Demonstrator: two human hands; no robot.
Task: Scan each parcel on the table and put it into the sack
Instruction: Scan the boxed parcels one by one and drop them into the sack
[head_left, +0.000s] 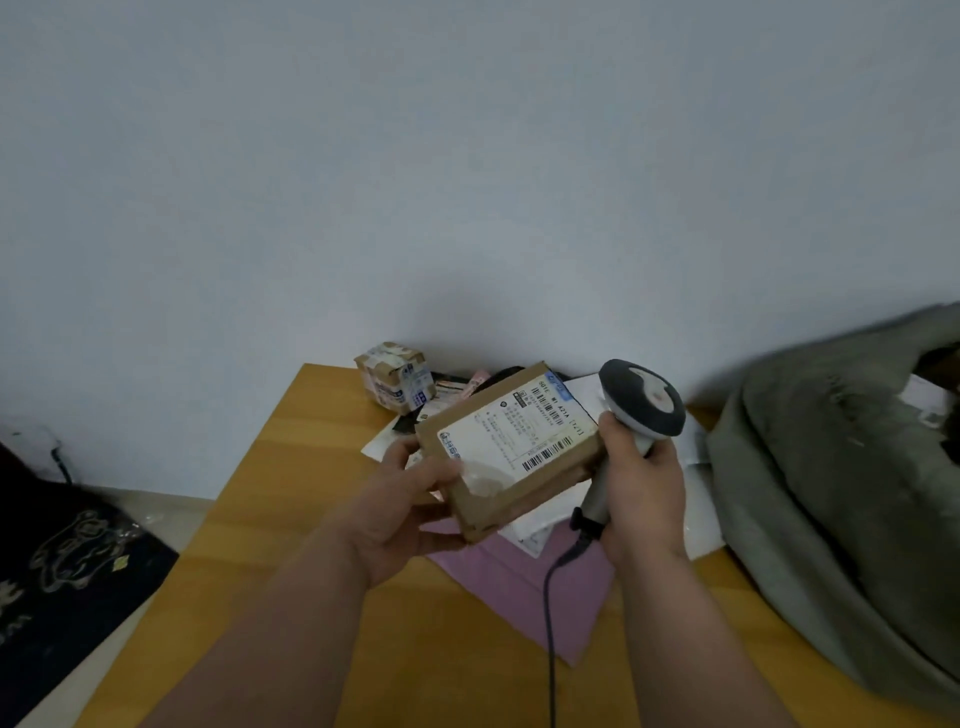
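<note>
My left hand (410, 512) grips the left end of a flat brown cardboard parcel (511, 452), lifted above the table with its white barcode label facing up. My right hand (641, 491) holds the handle of a grey barcode scanner (641, 397), whose head sits just right of the parcel's label edge. The scanner's dark cable (550, 613) hangs down to the table. The grey-green sack (841, 493) slumps at the right, its opening partly visible at the frame's edge.
On the wooden table (291, 519) lie a pink mailer (524, 587), white mailers (696, 499) and a small taped cardboard box (397, 376) near the wall. A dark patterned cloth (67, 561) lies on the floor at the left.
</note>
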